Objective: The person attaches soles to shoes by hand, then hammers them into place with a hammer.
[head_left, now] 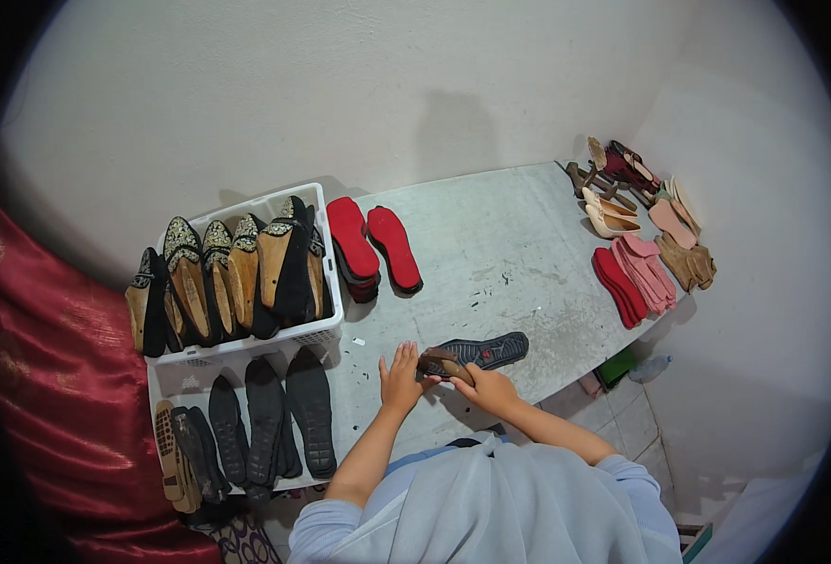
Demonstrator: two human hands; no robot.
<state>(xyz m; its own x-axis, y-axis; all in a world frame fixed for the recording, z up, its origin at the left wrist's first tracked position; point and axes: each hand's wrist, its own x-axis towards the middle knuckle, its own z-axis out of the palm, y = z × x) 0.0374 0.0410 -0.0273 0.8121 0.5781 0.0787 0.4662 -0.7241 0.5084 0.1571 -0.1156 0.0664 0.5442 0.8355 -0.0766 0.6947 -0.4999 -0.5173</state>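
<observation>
Near the table's front edge, my right hand [489, 389] is closed on a brown, curved, sole-like piece with a dark edge [447, 365]; its exact kind is unclear. My left hand [400, 378] is stretched out beside the left end of this piece, fingers upward, its thumb at the near edge. Just beyond the piece lies a black shoe sole [500, 349], tread side up with a small red mark. The brown piece hides the sole's left end.
On the pale table [490, 226], a white plastic basket [324, 329] holds several embellished black shoes on wooden lasts. Red insoles [394, 246] lie beside it, black soles [312, 414] before it. At right are pink pieces [643, 273], cream shoes [611, 216] and brown pieces [686, 261].
</observation>
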